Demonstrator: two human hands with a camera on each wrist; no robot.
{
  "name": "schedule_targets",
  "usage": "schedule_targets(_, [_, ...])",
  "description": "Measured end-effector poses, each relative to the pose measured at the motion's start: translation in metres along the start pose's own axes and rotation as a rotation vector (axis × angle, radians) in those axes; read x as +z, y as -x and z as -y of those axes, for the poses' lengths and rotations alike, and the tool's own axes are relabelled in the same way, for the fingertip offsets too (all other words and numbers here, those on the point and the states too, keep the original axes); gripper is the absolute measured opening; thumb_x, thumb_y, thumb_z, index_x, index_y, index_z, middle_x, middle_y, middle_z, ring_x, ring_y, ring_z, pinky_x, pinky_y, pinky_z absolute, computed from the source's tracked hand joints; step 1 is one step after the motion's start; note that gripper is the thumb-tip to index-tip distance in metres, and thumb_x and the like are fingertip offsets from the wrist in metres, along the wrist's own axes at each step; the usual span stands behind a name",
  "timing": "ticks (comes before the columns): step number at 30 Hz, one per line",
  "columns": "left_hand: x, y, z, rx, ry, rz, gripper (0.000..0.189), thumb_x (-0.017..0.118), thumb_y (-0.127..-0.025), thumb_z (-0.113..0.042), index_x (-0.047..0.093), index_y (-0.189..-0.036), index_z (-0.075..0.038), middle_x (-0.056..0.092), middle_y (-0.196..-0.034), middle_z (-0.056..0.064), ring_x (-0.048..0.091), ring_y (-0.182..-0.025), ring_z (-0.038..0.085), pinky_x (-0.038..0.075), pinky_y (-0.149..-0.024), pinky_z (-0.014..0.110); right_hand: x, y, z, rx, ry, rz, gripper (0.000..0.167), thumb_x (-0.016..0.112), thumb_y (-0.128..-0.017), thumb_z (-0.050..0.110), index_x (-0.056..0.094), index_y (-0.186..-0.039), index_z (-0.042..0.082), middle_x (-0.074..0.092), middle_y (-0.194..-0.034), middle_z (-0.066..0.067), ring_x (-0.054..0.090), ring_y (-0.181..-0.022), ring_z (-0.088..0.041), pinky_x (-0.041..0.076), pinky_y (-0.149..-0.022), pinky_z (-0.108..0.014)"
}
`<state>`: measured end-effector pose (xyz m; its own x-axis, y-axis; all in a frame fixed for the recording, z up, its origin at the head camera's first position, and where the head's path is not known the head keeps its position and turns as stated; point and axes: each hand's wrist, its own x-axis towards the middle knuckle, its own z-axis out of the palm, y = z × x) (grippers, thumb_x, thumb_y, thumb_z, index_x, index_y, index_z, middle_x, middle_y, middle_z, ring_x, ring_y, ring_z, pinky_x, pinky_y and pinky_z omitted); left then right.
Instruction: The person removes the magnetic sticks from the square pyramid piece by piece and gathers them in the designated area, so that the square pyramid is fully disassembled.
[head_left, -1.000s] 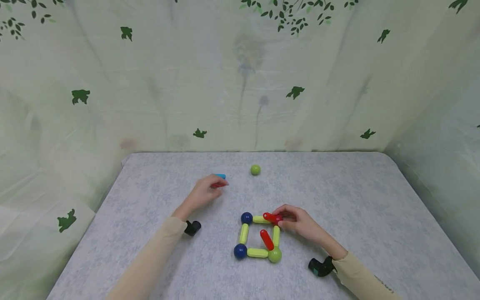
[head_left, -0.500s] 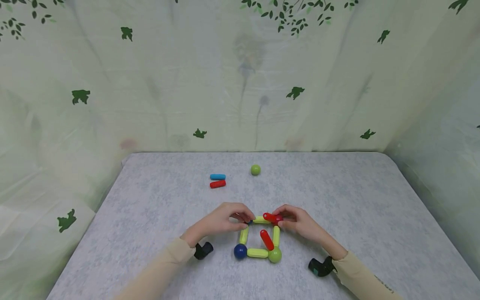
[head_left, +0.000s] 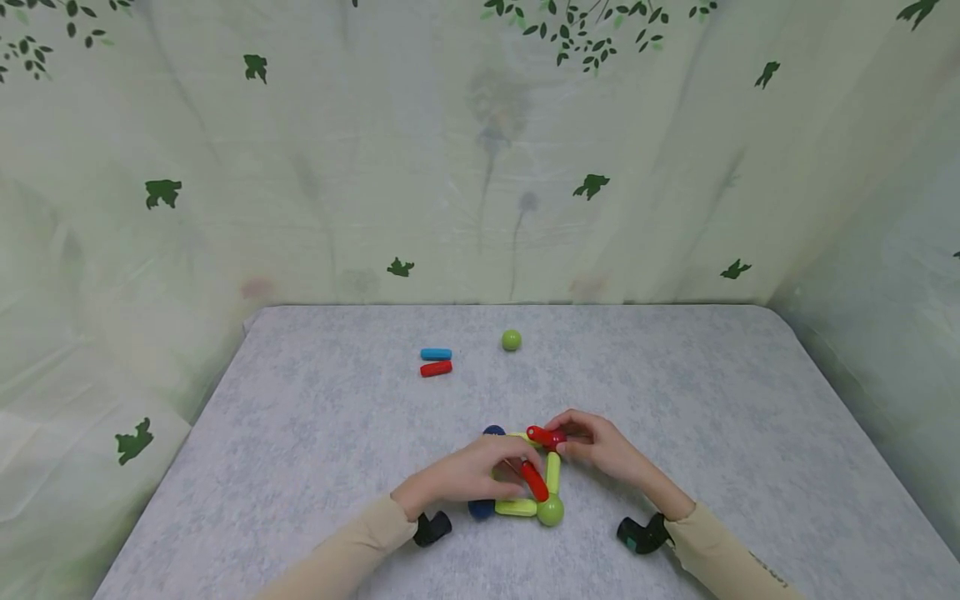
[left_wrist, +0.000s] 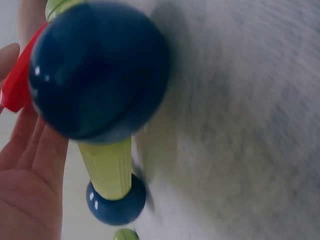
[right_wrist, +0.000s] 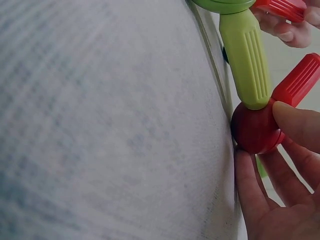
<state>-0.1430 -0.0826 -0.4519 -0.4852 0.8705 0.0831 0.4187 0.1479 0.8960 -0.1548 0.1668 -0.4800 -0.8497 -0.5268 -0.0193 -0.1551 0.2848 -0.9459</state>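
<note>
A square of light green magnetic rods [head_left: 516, 507] joins balls at its corners: a green ball [head_left: 550, 510], a red ball [head_left: 556, 441] and two dark blue balls [left_wrist: 100, 72]. One red rod [head_left: 535, 481] slants up from the green ball, and my left hand [head_left: 480, 468] holds its upper end between thumb and fingers. That hand passes over the square's left side and partly hides it. At the far right corner my right hand [head_left: 600, 446] grips the red ball, thumb on one side and fingers below. A second red rod [right_wrist: 297, 82] sticks out from this ball.
Farther back on the grey cloth-covered table [head_left: 675, 367] lie a blue rod [head_left: 436, 354] and a loose red rod [head_left: 436, 368] side by side. A loose green ball [head_left: 511, 339] sits to their right. A leaf-printed curtain [head_left: 450, 167] hangs behind.
My left hand has come from the loose rods at the back, past the far blue ball, to the red rod on the green ball. The right hand stays at the red ball.
</note>
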Motion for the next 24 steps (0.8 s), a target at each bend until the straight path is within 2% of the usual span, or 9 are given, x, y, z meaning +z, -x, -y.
schedule_targets(2, [0.003,-0.003,-0.001,0.019,-0.03,0.016,0.024,0.064,-0.089,0.0,0.059,-0.113,-0.003,0.06,-0.111,0.003,0.058,-0.099,0.006,0.05,-0.085,0.023,0.0,0.0,0.0,0.0,0.001,0.002,0.023,0.061,-0.092,0.006,0.061,-0.116,0.005,0.062,-0.115,-0.008,0.057,-0.107,-0.026,0.047,-0.089,-0.028])
schedule_targets(5, [0.007,-0.007,-0.004,0.051,-0.138,0.024,0.023,0.067,-0.087,-0.001,0.061,-0.109,-0.006,0.059,-0.106,0.0,0.055,-0.098,0.003,0.048,-0.085,0.02,0.0,0.0,-0.001,-0.002,-0.003,0.007,0.024,0.061,-0.092,0.006,0.061,-0.116,0.005,0.062,-0.114,-0.008,0.057,-0.106,-0.025,0.047,-0.089,-0.028])
schedule_targets(9, [0.012,-0.011,-0.005,0.056,-0.25,0.016,0.021,0.072,-0.084,-0.004,0.063,-0.102,-0.009,0.058,-0.101,-0.006,0.051,-0.095,0.001,0.044,-0.085,0.016,-0.001,-0.001,-0.002,0.0,-0.007,0.013,0.024,0.061,-0.093,0.006,0.061,-0.116,0.005,0.062,-0.114,-0.009,0.058,-0.106,-0.025,0.047,-0.088,-0.028])
schedule_targets(14, [0.018,-0.013,-0.003,0.04,-0.282,-0.013,0.021,0.074,-0.081,-0.003,0.062,-0.096,-0.012,0.056,-0.098,-0.008,0.05,-0.093,0.001,0.044,-0.084,0.015,0.0,0.0,-0.002,-0.003,-0.007,0.013,0.024,0.06,-0.092,0.005,0.06,-0.117,0.004,0.062,-0.115,-0.009,0.058,-0.106,-0.025,0.047,-0.088,-0.027])
schedule_targets(24, [0.023,-0.014,-0.003,0.067,-0.306,-0.05,0.022,0.074,-0.079,0.0,0.059,-0.087,-0.014,0.055,-0.091,-0.009,0.049,-0.086,0.0,0.044,-0.078,0.013,0.0,0.0,-0.001,0.0,-0.008,0.01,0.024,0.06,-0.093,0.004,0.06,-0.117,0.005,0.062,-0.115,-0.009,0.058,-0.106,-0.025,0.047,-0.088,-0.027])
